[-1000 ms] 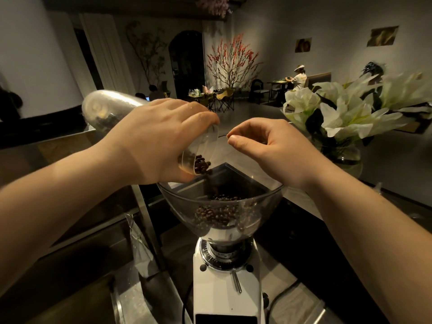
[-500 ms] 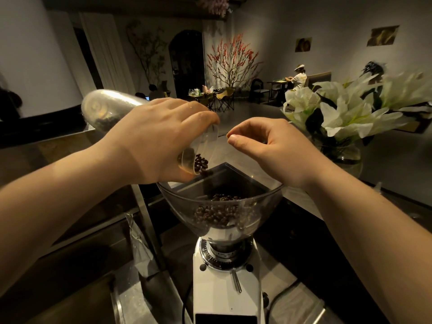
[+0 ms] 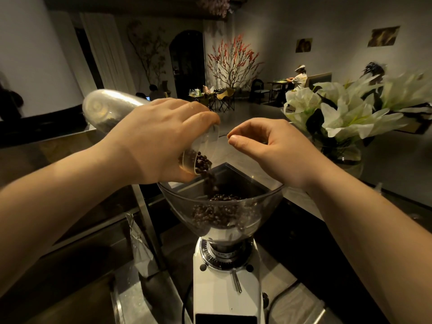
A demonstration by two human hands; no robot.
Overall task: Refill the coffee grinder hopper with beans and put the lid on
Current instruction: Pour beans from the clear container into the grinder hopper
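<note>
My left hand [image 3: 159, 141] grips a clear plastic jar [image 3: 105, 108] tilted mouth-down over the grinder. Dark coffee beans [image 3: 202, 163] sit at the jar's mouth and fall in a blurred stream into the clear hopper [image 3: 261, 206] of the white coffee grinder [image 3: 224, 288]. A pile of beans [image 3: 219, 211] fills the hopper's lower part. My right hand [image 3: 273, 148] hovers over the hopper's right rim, fingers curled, thumb and fingertips close together; I cannot tell whether it holds anything. No lid is in view.
A glass vase of white lilies [image 3: 346, 113] stands on the counter [image 3: 299, 197] just right of my right arm. A steel post [image 3: 147, 220] and a small clear bag [image 3: 140, 249] stand left of the grinder. A person sits at a far table [image 3: 298, 78].
Beans now stream from the jar's mouth into the hopper, and the pile in the hopper has grown slightly. Both hands stay almost where they were.
</note>
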